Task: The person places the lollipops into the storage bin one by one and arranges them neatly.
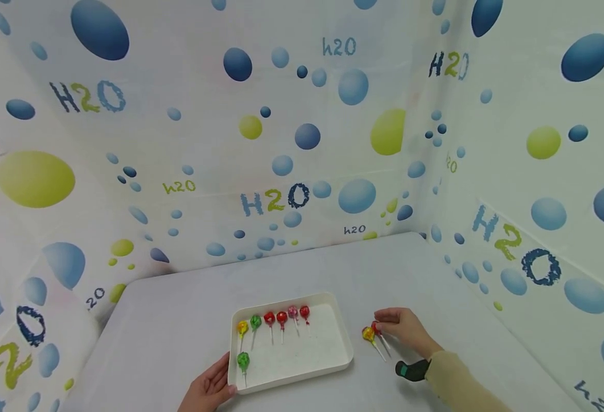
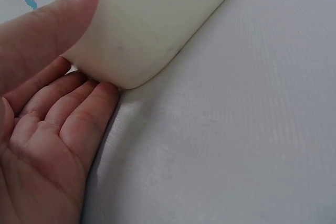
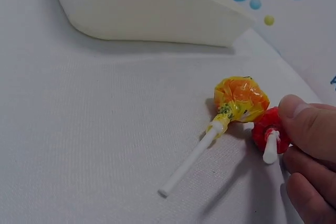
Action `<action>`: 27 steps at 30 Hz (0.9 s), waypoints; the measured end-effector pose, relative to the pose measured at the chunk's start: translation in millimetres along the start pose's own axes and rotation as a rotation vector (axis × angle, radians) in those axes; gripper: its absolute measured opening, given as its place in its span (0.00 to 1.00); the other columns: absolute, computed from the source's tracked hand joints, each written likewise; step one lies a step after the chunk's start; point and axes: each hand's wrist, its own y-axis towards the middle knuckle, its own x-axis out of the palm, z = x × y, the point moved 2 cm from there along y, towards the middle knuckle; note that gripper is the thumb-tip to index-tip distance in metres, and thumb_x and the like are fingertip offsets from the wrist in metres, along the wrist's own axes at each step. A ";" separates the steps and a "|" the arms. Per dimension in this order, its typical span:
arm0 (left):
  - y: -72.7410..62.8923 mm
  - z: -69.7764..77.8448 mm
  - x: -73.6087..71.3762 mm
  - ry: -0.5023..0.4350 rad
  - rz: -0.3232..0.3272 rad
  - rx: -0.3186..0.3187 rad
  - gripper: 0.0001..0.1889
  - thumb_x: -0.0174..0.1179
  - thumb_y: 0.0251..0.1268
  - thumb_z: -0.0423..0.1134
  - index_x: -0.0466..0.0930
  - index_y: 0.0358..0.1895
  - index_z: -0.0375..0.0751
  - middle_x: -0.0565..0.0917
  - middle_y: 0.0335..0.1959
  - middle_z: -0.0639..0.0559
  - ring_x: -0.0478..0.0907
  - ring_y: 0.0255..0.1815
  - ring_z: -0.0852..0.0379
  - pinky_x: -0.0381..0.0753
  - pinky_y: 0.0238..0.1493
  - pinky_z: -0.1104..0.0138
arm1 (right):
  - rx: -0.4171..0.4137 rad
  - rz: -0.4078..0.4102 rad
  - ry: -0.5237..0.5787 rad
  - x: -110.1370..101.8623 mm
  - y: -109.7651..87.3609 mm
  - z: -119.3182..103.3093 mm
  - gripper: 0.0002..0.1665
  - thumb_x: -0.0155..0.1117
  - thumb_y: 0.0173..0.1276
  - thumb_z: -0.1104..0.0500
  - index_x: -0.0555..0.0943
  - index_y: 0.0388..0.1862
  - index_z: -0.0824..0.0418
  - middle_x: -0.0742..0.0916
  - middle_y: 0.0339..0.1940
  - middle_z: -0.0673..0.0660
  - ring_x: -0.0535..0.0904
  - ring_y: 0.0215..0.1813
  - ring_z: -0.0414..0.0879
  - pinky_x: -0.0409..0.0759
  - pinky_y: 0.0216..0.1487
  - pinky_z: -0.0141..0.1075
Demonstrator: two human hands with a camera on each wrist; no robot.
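Observation:
A white tray (image 1: pixel 302 360) lies on the table with lollipops in it. My left hand (image 1: pixel 210 386) holds the tray's near left corner, thumb at the rim and fingertips against the outer wall (image 2: pixel 142 35). To the right of the tray, my right hand (image 1: pixel 405 328) pinches a red lollipop (image 3: pixel 266 132) by its wrapped head between thumb and fingers, its stick pointing toward the wrist camera. Beside it on the table lies a yellow-orange lollipop (image 3: pixel 241 100), its white stick aimed toward me.
Along the tray's far side runs a row: a yellow lollipop (image 1: pixel 242 328), a green one (image 1: pixel 255 322), several red ones and a pink one (image 1: pixel 293 312). Another green lollipop (image 1: pixel 243 360) lies at the near left. Patterned sheets (image 1: pixel 302 103) wall the table (image 1: pixel 178 320) behind and at both sides.

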 end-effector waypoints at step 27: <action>-2.1 1.5 0.0 -0.036 -0.049 0.025 0.51 0.71 0.63 0.32 0.43 0.80 0.23 0.48 0.81 0.29 0.45 0.81 0.35 0.80 0.65 0.71 | -0.069 0.081 -0.013 -8.2 0.5 -16.7 0.16 0.73 0.67 0.59 0.88 0.53 0.62 0.93 0.45 0.55 0.89 0.49 0.48 0.88 0.59 0.46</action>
